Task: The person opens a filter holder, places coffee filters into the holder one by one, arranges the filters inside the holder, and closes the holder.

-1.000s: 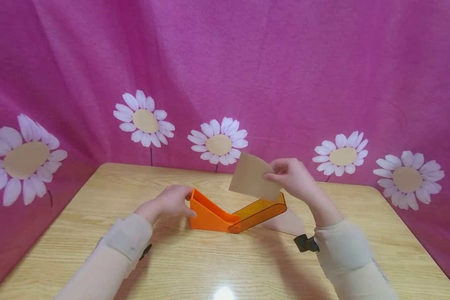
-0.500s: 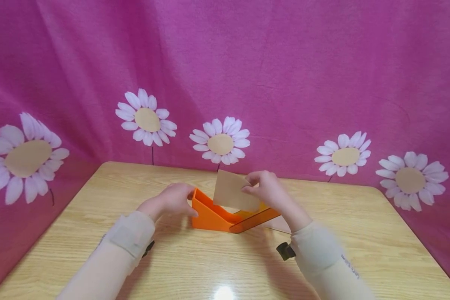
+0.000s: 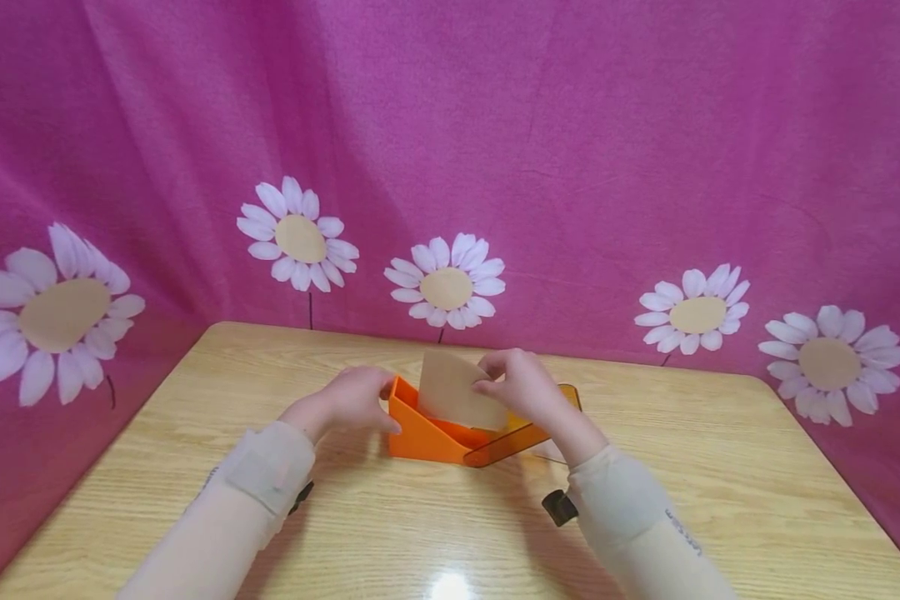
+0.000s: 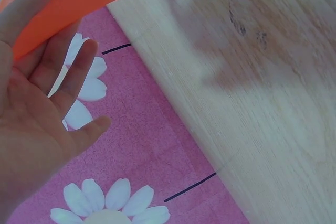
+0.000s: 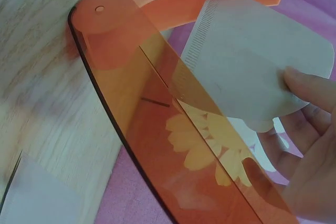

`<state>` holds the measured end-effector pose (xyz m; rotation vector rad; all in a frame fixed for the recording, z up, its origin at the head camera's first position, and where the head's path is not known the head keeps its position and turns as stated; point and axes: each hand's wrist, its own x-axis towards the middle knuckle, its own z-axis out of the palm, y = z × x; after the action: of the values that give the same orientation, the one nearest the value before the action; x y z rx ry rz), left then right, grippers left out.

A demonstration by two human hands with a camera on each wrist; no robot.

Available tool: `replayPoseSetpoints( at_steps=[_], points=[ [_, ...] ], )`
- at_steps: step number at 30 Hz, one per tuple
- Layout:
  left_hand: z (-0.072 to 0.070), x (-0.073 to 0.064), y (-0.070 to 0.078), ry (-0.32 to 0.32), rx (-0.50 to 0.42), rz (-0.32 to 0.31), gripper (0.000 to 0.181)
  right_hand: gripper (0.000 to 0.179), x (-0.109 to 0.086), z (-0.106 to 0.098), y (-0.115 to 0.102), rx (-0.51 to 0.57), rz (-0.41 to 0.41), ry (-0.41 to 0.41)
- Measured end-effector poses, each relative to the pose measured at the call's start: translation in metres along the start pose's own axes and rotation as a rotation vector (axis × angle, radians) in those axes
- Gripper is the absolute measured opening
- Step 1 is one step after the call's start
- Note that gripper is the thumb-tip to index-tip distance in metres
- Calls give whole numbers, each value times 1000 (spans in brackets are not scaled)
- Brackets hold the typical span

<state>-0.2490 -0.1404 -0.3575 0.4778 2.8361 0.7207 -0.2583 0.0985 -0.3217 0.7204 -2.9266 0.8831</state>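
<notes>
An orange plastic box [image 3: 423, 435] with a sloping top stands on the table, and its hinged see-through amber lid [image 3: 521, 442] is swung out to the right. My left hand [image 3: 351, 402] holds the box's tall left end, thumb on the front wall and some fingers behind. In the left wrist view the orange wall [image 4: 79, 3] shows between them. A tan paper coffee filter [image 3: 457, 392] is pinched between my right hand's [image 3: 523, 385] thumb and fingers. Its lower edge dips into the box's opening. The crimped seam of the filter [image 5: 252, 51] faces the box in the right wrist view.
More pale filter paper [image 5: 39, 195] lies on the table behind the lid, mostly hidden by the lid and my right arm. The wooden table [image 3: 390, 533] ends at a pink curtain [image 3: 570, 167] printed with daisies.
My right hand has brought the filter left and down, from above the lid to the box's opening. My left hand keeps its hold on the box.
</notes>
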Motion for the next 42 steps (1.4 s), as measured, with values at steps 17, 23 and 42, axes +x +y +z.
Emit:
replayPoseSetpoints(
  at_steps=[17,23,42],
  points=[
    [0,-1,1,-9,-26,-9,35,10,5,14,-2,29,-41,-35],
    [0,-1,1,-10,-20,0,35,12,6,21,-2,19,-52,-41],
    [0,-1,0,-11,-27,-25,38,18,9,41,-2,-9,-26,-70]
  ],
)
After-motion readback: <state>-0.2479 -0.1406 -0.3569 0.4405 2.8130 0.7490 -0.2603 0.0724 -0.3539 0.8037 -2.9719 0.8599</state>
